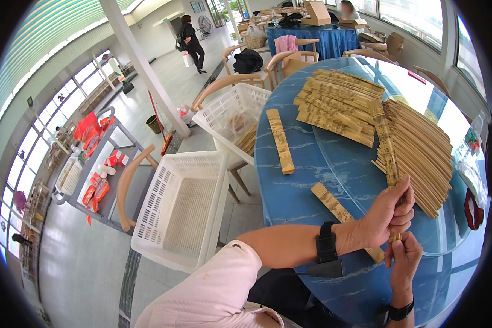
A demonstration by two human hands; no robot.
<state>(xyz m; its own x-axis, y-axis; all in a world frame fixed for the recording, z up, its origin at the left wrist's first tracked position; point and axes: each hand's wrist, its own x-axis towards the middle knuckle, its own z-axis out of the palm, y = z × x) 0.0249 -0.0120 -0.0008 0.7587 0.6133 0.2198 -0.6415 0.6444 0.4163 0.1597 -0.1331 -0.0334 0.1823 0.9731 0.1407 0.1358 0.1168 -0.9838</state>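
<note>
L hand (385, 210) + R hand (404, 259) both clenched on bamboo slat (387, 150) | stack (421, 147) at 1 o'clock on desk (322, 158) | best keep slat straight, grip low.

Left hand (389, 210) and right hand (403, 257) are both clenched, left stacked directly above right.

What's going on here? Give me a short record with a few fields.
Left hand: wrapped around a bamboo fan
Right hand: grips the fan's lower end
Fan: spread open over the blue table
Table: stack of strips, two loose strips
Beside table: two white baskets
</note>
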